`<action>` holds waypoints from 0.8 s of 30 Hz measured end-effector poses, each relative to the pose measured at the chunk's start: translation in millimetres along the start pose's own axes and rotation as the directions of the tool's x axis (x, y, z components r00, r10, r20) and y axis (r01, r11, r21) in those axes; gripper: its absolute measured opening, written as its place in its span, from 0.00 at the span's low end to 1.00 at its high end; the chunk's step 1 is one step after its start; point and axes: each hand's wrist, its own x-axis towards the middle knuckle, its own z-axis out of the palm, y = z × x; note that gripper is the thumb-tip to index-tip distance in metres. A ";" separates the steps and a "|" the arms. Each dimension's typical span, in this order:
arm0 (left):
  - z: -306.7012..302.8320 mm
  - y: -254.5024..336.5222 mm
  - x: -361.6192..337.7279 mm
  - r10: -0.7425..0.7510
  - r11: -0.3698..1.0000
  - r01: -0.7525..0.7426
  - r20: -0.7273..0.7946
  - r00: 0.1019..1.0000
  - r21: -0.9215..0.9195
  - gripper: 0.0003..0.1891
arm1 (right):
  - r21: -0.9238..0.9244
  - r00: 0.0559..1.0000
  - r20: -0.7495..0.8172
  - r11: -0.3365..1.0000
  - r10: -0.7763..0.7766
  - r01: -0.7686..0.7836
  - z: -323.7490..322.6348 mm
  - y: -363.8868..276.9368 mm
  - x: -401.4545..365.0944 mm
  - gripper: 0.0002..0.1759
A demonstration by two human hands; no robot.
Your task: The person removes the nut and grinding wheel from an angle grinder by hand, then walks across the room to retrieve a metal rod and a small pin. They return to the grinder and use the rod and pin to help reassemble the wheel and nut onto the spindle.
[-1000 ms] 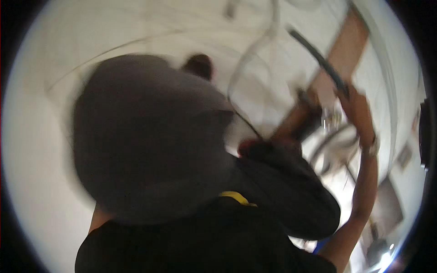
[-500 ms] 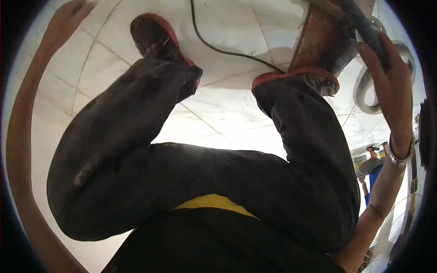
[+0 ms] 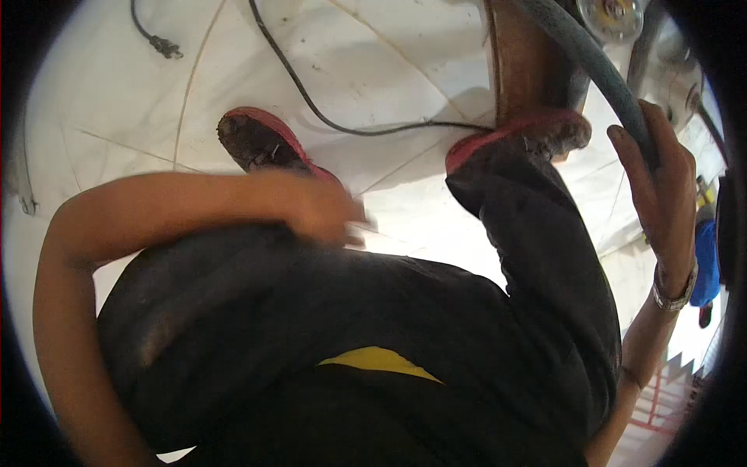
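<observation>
My right hand (image 3: 661, 175) is wrapped round the end of a thick grey hose (image 3: 595, 62) that curves in from the top of the view. A metal band circles that wrist. My left hand (image 3: 319, 210) reaches across over my left thigh, beside the left shoe (image 3: 261, 136); motion smears its fingers. Near my right shoe (image 3: 521, 136) stands a brown, box-like piece (image 3: 529, 62). A black cord (image 3: 311, 101) runs along the floor to it.
White floor tiles (image 3: 397, 47) lie under my feet. At the upper left is a cord with a plug (image 3: 166, 47). A clear round part (image 3: 613, 17) shows at the upper right. Farther right, blue clothing (image 3: 705, 261) of another person is partly visible.
My left hand has swung from the upper left inward over my thigh. The view has shifted, bringing the plug into sight. My right hand keeps its grip on the hose.
</observation>
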 end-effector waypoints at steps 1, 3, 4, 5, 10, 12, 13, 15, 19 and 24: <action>4.0 22.9 12.9 0.108 0.993 -0.083 0.406 0.907 -0.078 0.33 | -0.017 0.998 0.028 0.998 0.056 -0.055 6.9 6.3 -5.5 0.16; 32.0 35.9 13.7 0.058 0.996 -0.027 0.391 0.918 -0.085 0.36 | 0.006 0.991 0.052 0.992 0.122 -0.123 22.3 14.4 -15.1 0.18; 31.0 32.9 21.0 0.062 0.991 0.001 0.462 0.885 -0.134 0.36 | 0.051 0.989 0.057 0.989 0.136 -0.139 28.6 13.4 -18.4 0.18; 34.2 27.5 29.1 0.062 0.984 0.038 0.533 0.844 -0.175 0.37 | 0.095 0.987 0.063 0.983 0.149 -0.155 34.6 12.5 -21.5 0.17; 99.7 -39.8 93.0 0.361 0.931 -0.318 0.349 0.864 -0.178 0.35 | 0.188 0.986 0.053 0.968 0.158 -0.165 53.5 5.6 -48.7 0.14; 98.1 -25.2 100.5 0.280 0.939 -0.197 0.298 0.913 -0.281 0.33 | 0.196 0.972 0.073 0.953 0.222 -0.232 42.2 -5.6 -56.7 0.18; 95.1 -36.4 111.8 0.263 0.910 -0.156 0.247 0.933 -0.384 0.33 | 0.113 0.972 0.068 0.966 0.225 -0.232 45.3 -1.0 -63.0 0.17; 76.9 -34.3 113.3 0.290 0.832 -0.123 0.235 0.928 -0.541 0.32 | 0.086 0.962 0.097 0.961 0.254 -0.262 59.9 -12.2 -75.3 0.15; 34.9 14.7 71.4 0.287 0.816 -0.190 0.097 0.953 -0.545 0.30 | 0.078 0.987 0.075 0.986 0.142 -0.148 82.4 -9.0 -72.7 0.17; -32.8 8.6 31.3 0.288 0.956 -0.293 -0.260 0.921 0.021 0.19 | 0.269 0.998 -0.052 0.963 0.043 -0.028 78.5 -16.0 -46.9 0.18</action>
